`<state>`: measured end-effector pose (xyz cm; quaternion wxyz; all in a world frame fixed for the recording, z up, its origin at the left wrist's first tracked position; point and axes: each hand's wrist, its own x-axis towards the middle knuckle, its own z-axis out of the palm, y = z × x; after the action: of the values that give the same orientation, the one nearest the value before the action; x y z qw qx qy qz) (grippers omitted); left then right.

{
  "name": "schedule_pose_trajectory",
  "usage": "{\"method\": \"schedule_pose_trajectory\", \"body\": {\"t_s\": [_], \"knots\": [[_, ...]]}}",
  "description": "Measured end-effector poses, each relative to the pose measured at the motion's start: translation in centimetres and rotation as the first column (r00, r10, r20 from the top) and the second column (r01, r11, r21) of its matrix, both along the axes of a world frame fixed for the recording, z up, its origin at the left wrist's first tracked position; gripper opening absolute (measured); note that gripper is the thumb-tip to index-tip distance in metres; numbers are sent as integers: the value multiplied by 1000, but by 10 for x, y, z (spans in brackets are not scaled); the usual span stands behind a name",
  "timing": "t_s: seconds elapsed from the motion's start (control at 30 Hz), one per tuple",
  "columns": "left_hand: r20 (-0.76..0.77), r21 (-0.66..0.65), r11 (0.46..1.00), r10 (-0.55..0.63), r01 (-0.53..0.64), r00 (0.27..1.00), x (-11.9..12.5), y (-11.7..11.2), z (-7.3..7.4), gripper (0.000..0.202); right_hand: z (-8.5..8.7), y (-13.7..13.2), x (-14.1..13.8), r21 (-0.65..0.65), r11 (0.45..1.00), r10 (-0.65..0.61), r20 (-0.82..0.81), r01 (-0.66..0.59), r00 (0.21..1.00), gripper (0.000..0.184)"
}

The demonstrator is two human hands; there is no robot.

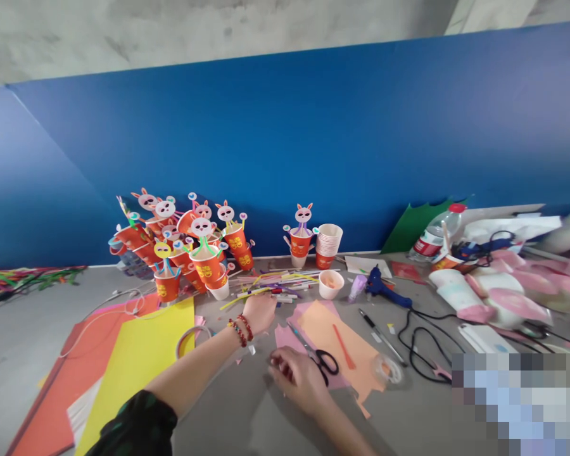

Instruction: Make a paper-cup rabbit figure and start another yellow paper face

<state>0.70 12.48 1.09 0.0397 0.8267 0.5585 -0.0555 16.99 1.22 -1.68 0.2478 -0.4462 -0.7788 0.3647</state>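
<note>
My left hand (260,311), with bead bracelets on the wrist, reaches forward to a scatter of coloured pipe cleaners and sticks (275,286); its fingers are hidden behind the back of the hand. My right hand (298,375) rests on the grey table with fingers curled, pinching something small I cannot make out, right beside black-handled scissors (319,356). The scissors lie on pink and orange paper sheets (335,335). A roll of clear tape (387,369) sits just to the right.
Orange paper-cup rabbit figures (190,247) cluster at the back left, one more (301,239) beside a cup stack (327,244). Yellow and orange card sheets (133,361) lie left. A blue glue gun (382,286) with black cord, a pen (380,332), a water bottle (437,237) and pink clutter lie right.
</note>
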Motion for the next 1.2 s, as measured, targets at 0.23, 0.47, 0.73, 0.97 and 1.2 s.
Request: {"method": "schedule_pose_trajectory", "body": {"t_s": [0.23, 0.47, 0.73, 0.97, 1.2], "knots": [[7, 0, 1000, -3, 3, 1000, -7, 0, 7, 27, 14, 5, 7, 76, 997, -32, -4, 32, 999, 17], [45, 94, 994, -67, 63, 997, -16, -32, 1, 23, 40, 60, 15, 270, 961, -103, 179, 51, 979, 37], [61, 189, 979, -91, 77, 994, -19, -50, -5, 34, 16, 96, -18, 353, 931, -89, 466, -92, 880, 33], [139, 210, 973, -127, 96, 982, -36, -78, -7, 30, 5, 93, -10, 397, 908, -111, 541, -136, 834, 37], [286, 229, 973, -84, 17, 955, -83, -100, -5, 24, 7, 93, -13, 443, 886, -140, 535, -136, 833, 22]]}}
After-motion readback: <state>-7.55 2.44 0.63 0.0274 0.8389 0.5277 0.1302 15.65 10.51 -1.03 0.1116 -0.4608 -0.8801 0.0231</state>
